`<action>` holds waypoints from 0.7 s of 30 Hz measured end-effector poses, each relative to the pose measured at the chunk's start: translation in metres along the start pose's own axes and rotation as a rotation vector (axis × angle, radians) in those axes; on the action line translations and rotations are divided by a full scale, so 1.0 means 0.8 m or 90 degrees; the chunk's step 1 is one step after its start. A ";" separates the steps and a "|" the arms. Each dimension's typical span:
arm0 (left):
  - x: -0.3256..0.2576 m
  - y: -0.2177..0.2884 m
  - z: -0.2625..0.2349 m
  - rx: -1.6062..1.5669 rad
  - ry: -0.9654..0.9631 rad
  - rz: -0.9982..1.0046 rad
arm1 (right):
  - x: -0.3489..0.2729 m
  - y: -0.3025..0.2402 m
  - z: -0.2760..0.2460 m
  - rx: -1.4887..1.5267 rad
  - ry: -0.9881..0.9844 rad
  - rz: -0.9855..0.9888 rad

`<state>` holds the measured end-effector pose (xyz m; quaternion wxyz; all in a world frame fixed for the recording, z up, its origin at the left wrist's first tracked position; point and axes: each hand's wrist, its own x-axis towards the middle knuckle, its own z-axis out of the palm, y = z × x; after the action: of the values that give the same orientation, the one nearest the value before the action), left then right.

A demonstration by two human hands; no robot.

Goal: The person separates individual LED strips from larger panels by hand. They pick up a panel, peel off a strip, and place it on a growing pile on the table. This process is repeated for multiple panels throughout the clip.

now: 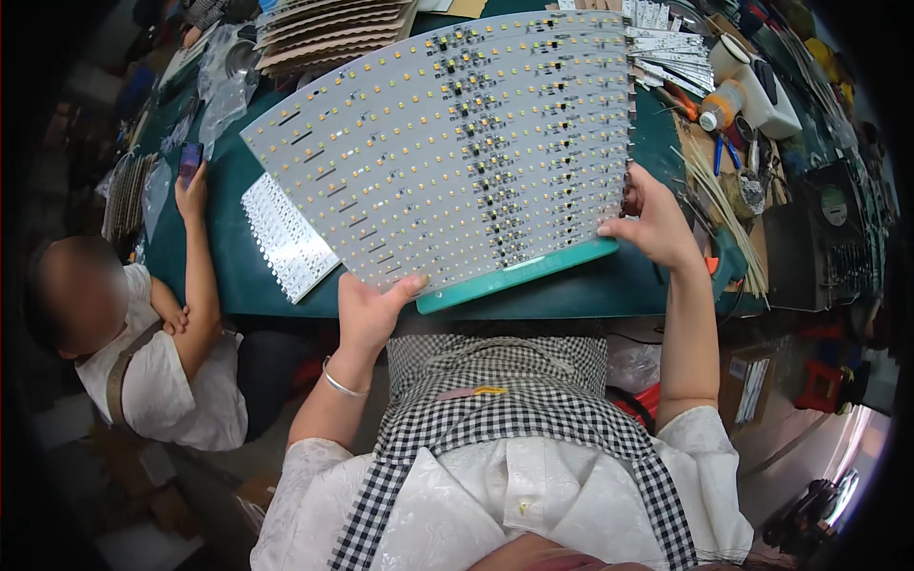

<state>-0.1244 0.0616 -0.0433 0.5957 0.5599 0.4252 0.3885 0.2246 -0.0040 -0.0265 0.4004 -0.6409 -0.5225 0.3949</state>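
Note:
Between my two hands is a large pale-grey LED circuit board panel (pixel 390 162), studded with rows of yellow and white LEDs and a dark band of small components. My left hand (pixel 374 309) grips its lower-left edge, thumb on top. On its right edge my right hand (pixel 652 221) is closed, thumb over the near corner. The fingers of both hands are partly hidden under the panel. Along the panel's near edge shows a teal strip-like piece (pixel 519 278); whether it is joined to the panel I cannot tell.
A white LED board (pixel 286 238) lies on the green table (pixel 228 271). Behind stands a stack of cardboard sheets (pixel 328 33). To the right are loose LED strips (pixel 671 57), an orange-capped bottle (pixel 722 105), a white jug (pixel 769 100) and pliers. A person (pixel 162 362) holding a phone (pixel 191 162) sits left.

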 end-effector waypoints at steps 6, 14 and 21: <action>-0.032 -0.007 0.001 0.223 0.020 0.141 | -0.041 0.019 0.022 -0.089 0.131 -0.084; -0.019 -0.030 -0.008 0.121 -0.170 0.403 | -0.069 0.022 0.045 -0.051 0.201 -0.216; -0.025 -0.025 -0.008 0.200 -0.198 0.431 | -0.067 0.042 0.041 -0.003 0.187 -0.254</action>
<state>-0.1375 0.0440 -0.0620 0.3984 0.8048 0.1756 0.4034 0.1983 -0.0582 -0.0651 0.5404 -0.5765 -0.5759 0.2096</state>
